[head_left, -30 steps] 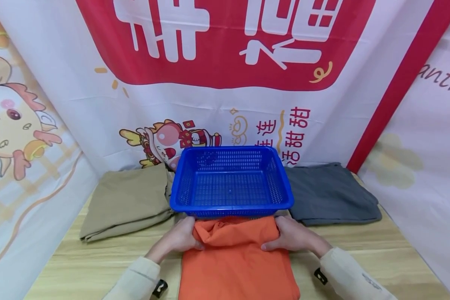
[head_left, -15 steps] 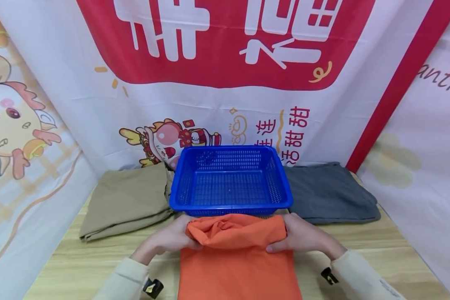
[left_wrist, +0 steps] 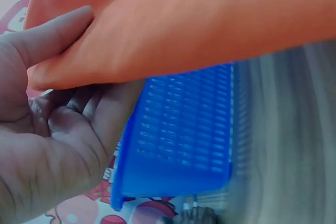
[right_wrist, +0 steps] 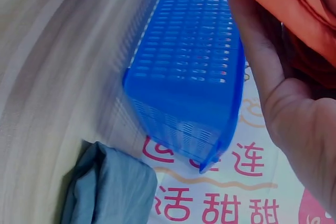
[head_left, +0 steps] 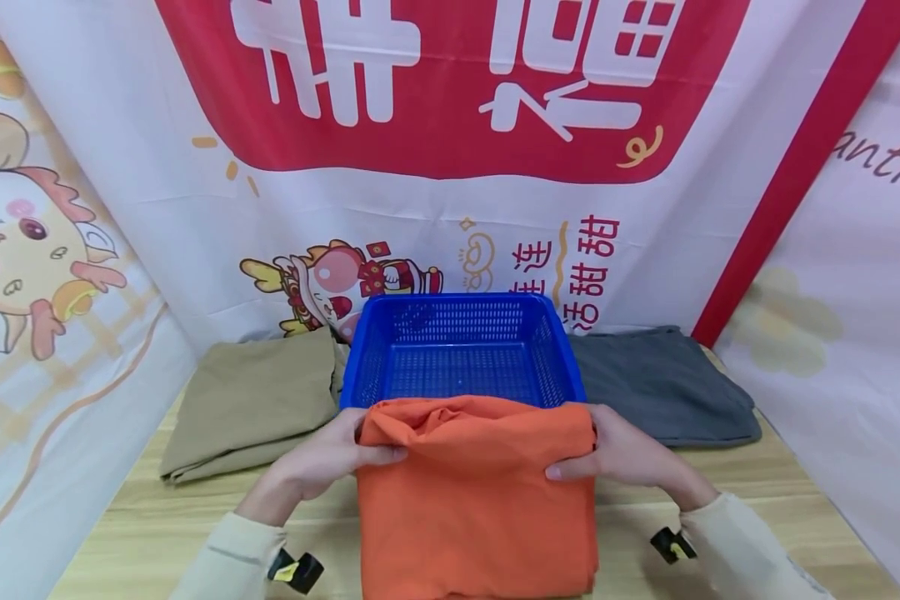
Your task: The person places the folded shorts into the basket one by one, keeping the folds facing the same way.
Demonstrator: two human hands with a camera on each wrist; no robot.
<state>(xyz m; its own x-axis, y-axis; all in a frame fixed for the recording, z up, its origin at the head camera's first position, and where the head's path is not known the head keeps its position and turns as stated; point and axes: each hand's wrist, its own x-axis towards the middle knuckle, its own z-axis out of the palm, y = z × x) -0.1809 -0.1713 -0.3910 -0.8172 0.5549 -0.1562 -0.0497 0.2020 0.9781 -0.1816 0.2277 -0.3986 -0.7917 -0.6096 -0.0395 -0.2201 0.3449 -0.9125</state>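
Note:
A folded orange cloth garment [head_left: 480, 500] hangs between both hands in the head view, its upper edge overlapping the front rim of a blue plastic basket [head_left: 461, 358]. My left hand [head_left: 318, 454] grips the garment's upper left corner, thumb on the near face and fingers underneath. At the upper right corner my right hand [head_left: 633, 446] holds it the same way. In the left wrist view the orange cloth [left_wrist: 184, 30] lies between thumb and fingers, with the basket [left_wrist: 178, 129] just beyond. The right wrist view shows the cloth's layered edge [right_wrist: 294, 9] in the right hand.
Folded khaki cloth [head_left: 258, 396] lies left of the basket, and folded dark grey cloth [head_left: 663, 387] lies to its right. A wooden table [head_left: 780, 517] carries everything. Printed fabric sheets [head_left: 450, 200] rise behind and on both sides.
Both hands have lifted the orange garment up and forward, so its folded edge now covers the basket's front rim. The hands have also spread slightly apart. The basket stays where it was.

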